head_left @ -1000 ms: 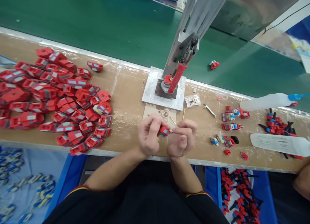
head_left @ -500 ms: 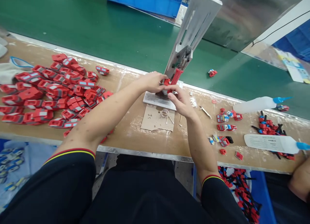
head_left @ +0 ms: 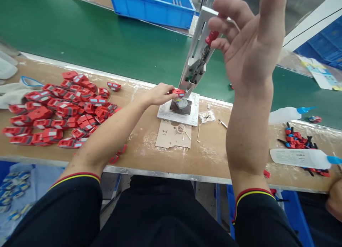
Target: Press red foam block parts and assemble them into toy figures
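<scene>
My left hand (head_left: 161, 93) pinches a red toy vehicle part (head_left: 178, 93) just over the small grey holder (head_left: 181, 104) on the press base (head_left: 163, 112). A bit of yellow shows under the part; whether it touches the holder I cannot tell. My right hand (head_left: 247, 40) is raised high, palm toward me, fingers apart and loosely bent. It overlaps the red lever handle (head_left: 212, 37) of the upright metal press (head_left: 197, 58), which shows between and behind the fingers. The handle points up. Whether the fingers touch it is unclear.
Many red toy parts (head_left: 66, 108) are heaped at left beside a pale cloth (head_left: 13, 94). Cardboard (head_left: 165, 135) lies before the press. White bottles (head_left: 299, 158) and red-black parts (head_left: 296, 138) lie right. Beyond are a green belt (head_left: 93, 44) and blue crate (head_left: 152, 8).
My right hand has risen from the press base to high on the right, and the lever has swung up. My left hand has shifted slightly left with the red part, uncovering the grey holder.
</scene>
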Demonstrator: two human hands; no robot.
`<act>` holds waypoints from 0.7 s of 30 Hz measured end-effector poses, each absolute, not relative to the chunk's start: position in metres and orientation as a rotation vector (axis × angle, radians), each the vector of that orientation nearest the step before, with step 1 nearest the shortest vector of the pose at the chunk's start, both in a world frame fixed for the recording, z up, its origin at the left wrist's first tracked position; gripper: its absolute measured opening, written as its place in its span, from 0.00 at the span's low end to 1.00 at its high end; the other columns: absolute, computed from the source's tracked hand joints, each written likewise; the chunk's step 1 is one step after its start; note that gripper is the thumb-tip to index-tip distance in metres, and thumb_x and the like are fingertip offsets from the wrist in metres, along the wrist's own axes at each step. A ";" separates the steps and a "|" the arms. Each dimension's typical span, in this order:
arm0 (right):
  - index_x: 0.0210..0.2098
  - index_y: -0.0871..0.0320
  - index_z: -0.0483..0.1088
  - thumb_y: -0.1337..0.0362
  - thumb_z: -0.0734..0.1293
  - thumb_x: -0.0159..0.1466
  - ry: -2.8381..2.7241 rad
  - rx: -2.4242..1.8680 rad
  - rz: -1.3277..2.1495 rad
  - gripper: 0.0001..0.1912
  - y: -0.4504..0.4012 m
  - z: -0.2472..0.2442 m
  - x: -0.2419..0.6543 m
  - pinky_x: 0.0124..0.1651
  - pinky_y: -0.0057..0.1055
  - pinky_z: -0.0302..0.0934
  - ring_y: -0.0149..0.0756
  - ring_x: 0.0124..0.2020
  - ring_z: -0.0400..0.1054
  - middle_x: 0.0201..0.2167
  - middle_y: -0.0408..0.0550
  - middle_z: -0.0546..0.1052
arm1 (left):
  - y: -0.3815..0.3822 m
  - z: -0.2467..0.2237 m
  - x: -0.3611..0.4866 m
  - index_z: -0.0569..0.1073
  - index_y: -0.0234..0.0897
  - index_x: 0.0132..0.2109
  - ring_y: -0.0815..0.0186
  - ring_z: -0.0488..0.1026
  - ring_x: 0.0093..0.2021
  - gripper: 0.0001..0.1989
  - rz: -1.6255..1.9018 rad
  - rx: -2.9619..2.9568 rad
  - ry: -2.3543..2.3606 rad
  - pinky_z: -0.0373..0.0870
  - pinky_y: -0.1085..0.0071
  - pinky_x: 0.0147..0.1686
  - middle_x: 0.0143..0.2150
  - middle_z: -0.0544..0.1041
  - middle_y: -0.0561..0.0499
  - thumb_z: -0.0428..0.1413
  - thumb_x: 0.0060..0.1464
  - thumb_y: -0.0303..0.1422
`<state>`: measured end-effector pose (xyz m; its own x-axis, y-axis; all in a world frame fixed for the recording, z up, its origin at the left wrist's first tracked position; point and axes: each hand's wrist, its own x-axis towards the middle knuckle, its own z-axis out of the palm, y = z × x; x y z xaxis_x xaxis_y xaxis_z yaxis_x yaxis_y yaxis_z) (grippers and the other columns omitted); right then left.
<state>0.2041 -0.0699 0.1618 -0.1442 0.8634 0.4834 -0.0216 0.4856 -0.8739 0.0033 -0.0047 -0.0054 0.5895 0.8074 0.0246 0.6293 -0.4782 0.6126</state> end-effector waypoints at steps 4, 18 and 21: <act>0.49 0.41 0.83 0.57 0.58 0.69 -1.554 -0.779 0.848 0.21 -0.058 0.161 0.217 0.42 0.31 0.66 0.32 0.50 0.81 0.38 0.25 0.85 | -0.023 0.000 -0.022 0.74 0.38 0.34 0.66 0.66 0.23 0.18 0.466 2.025 0.980 0.60 0.67 0.29 0.22 0.71 0.52 0.54 0.65 0.48; 0.58 0.51 0.74 0.53 0.79 0.62 -1.522 -0.934 0.765 0.27 -0.156 -0.019 0.202 0.52 0.41 0.77 0.40 0.48 0.80 0.52 0.49 0.82 | -0.108 -0.022 0.028 0.77 0.37 0.35 0.61 0.75 0.19 0.32 0.573 1.040 0.401 0.70 0.68 0.17 0.22 0.75 0.49 0.60 0.57 0.65; 0.56 0.50 0.75 0.54 0.79 0.61 -1.567 -0.995 0.631 0.25 -0.160 -0.013 0.207 0.47 0.39 0.77 0.39 0.45 0.77 0.48 0.47 0.80 | -0.119 -0.022 0.036 0.77 0.35 0.37 0.61 0.76 0.19 0.31 0.537 0.807 0.508 0.73 0.69 0.18 0.23 0.75 0.50 0.57 0.61 0.62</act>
<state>0.2073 -0.1603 -0.0132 -0.0242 0.8573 0.5143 0.2620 0.5019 -0.8243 0.0360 -0.1195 -0.0224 0.7531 0.6214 -0.2163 -0.2507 0.5749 0.7789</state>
